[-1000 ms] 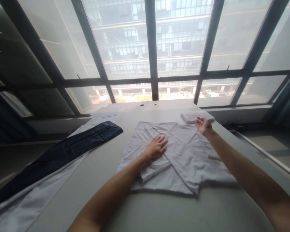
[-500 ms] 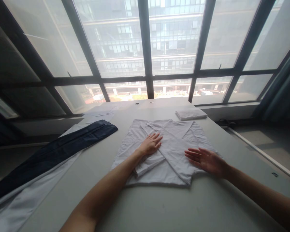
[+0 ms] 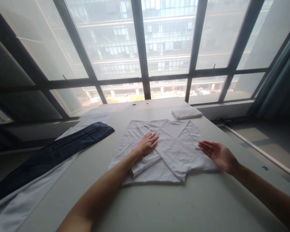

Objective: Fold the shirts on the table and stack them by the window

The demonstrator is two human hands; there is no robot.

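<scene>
A white garment (image 3: 169, 158), which looks like a shirt, lies partly folded on the white table, with crossing folds and some wrinkles. My left hand (image 3: 147, 143) rests flat on its middle, fingers spread a little. At the garment's right side is my right hand (image 3: 218, 155), its fingers stretched out and the palm turned inward. Those fingertips are by the right edge of the cloth; whether they touch it I cannot tell. Neither hand grips anything.
A folded white cloth (image 3: 186, 113) sits at the table's far right edge. Dark navy trousers (image 3: 70, 148) lie along the left over more white fabric (image 3: 36, 199). White sheets (image 3: 96, 112) are at the back left. Large windows (image 3: 169, 42) stand behind the table (image 3: 149, 209).
My right hand has moved to the right, off the cloth's middle toward its right edge. My left hand stays on the garment. The whole view has shifted slightly.
</scene>
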